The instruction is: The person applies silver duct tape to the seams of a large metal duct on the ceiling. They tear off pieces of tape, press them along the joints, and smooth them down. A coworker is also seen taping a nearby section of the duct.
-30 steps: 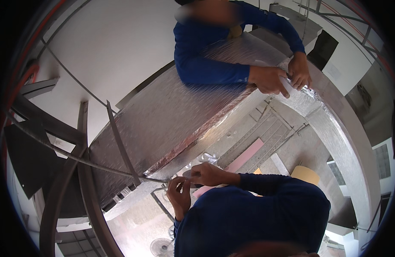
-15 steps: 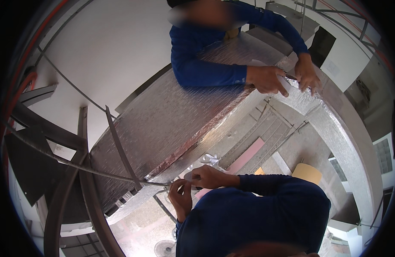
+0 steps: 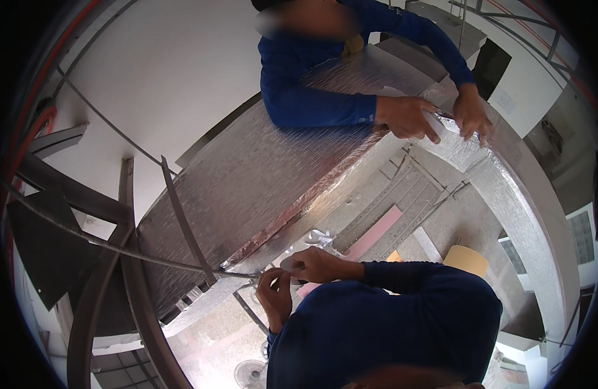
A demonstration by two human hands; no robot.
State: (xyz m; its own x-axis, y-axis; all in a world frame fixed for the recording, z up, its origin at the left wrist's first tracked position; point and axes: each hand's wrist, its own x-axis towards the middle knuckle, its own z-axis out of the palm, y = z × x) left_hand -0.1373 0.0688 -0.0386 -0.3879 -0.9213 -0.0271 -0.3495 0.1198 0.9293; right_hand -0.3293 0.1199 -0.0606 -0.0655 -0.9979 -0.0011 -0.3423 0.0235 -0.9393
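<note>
Right hand [image 3: 316,264]: fingers clamped on a pale grey, rounded piece [image 3: 290,262]. Left hand [image 3: 275,300]: cannot tell. Close handling seemingly needs steadiness next.

I can't make out from my end what the small grey piece [image 3: 288,262] in the right hand [image 3: 320,266] is. The left hand [image 3: 274,298] has its fingertips bunched, so I can't tell whether they pinch anything; its forearm is mostly hidden by the blue torso [image 3: 383,324]. I lose the end of the dark rod [image 3: 159,260] beside those fingers. Beyond the right hand, the white loops [image 3: 316,240] are too small to identify. Well ahead of both hands, the co-worker's face [image 3: 322,23] is blurred, the head cropped above.
</note>
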